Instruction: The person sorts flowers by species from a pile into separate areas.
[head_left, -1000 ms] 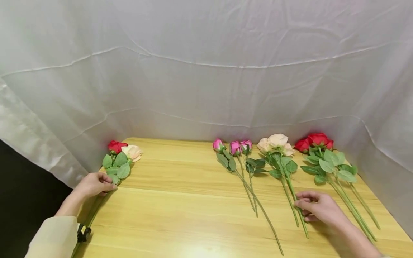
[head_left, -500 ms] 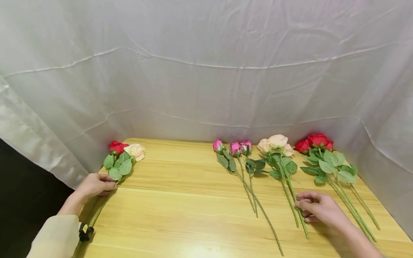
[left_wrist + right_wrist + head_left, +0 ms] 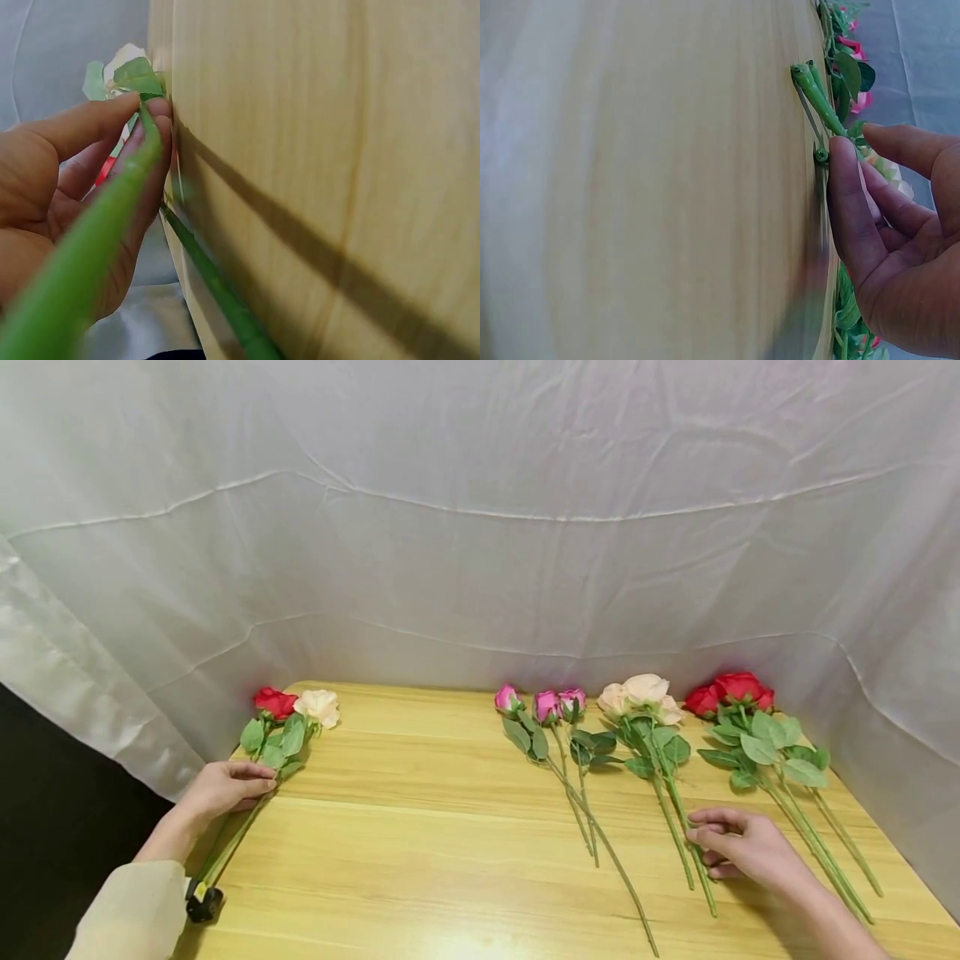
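Observation:
In the head view my left hand [image 3: 228,789] is at the table's left edge, thumb and fingers pinching the green stem of a cream rose [image 3: 318,708]. The left wrist view shows that stem [image 3: 112,202] running from the fingertips toward the camera. Beside it lies a red rose [image 3: 275,702]; its stem rests lower, at the table edge. On the right, my right hand [image 3: 742,843] rests with loosely bent fingers, fingertips beside the stems of a bunch of cream roses [image 3: 647,689]. A gap shows between its thumb and finger around the stem [image 3: 821,101].
Pink rosebuds [image 3: 547,704] with crossing stems lie left of the cream bunch. Red roses [image 3: 738,689] lie right of it, near the table's right edge. A pale curtain [image 3: 480,577] hangs behind the wooden table [image 3: 390,860]. A black device [image 3: 204,904] sits at the left wrist.
The cream rose at the left has shifted slightly right and turned, its leaves moving with it. The left hand has moved slightly right. The right hand stays nearly still.

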Available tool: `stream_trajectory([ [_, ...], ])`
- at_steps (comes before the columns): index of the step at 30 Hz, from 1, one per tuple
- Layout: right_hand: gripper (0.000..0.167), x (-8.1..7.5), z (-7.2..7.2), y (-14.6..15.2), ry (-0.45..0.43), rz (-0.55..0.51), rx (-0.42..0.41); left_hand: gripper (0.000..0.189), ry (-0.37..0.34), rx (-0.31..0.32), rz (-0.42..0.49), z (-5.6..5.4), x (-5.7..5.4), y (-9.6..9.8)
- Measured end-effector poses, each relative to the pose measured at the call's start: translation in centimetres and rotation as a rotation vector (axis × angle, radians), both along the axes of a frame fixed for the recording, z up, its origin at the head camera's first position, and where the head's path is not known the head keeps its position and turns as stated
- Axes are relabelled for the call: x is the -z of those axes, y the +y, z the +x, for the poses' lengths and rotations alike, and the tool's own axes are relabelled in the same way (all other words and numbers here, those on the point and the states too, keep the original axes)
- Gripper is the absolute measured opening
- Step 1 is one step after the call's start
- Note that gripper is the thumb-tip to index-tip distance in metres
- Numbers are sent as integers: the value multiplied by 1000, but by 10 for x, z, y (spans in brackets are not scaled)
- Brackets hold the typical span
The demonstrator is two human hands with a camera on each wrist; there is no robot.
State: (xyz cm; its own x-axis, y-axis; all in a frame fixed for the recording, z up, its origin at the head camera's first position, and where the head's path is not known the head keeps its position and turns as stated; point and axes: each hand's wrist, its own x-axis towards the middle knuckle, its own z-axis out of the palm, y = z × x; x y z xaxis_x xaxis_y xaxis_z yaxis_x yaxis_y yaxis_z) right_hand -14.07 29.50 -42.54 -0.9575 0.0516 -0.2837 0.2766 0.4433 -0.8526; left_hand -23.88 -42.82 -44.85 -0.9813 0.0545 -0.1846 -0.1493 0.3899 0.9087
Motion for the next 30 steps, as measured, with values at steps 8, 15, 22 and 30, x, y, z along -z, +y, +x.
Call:
stream_trajectory([
  [8, 52, 0, -1, 1, 13, -18, 11, 34, 9, 5, 81, 1, 0, 4],
  [15, 56, -1, -1, 0, 50, -25, 35, 32, 12, -27, 94, 1, -3, 11],
  [22, 61, -3, -1, -5, 145, -71, 71, 41, 49, -56, 143, 0, -9, 25],
  [30, 51, -16, -1, -23, 261, -151, 109, 60, 105, -79, 208, -2, -23, 56],
])
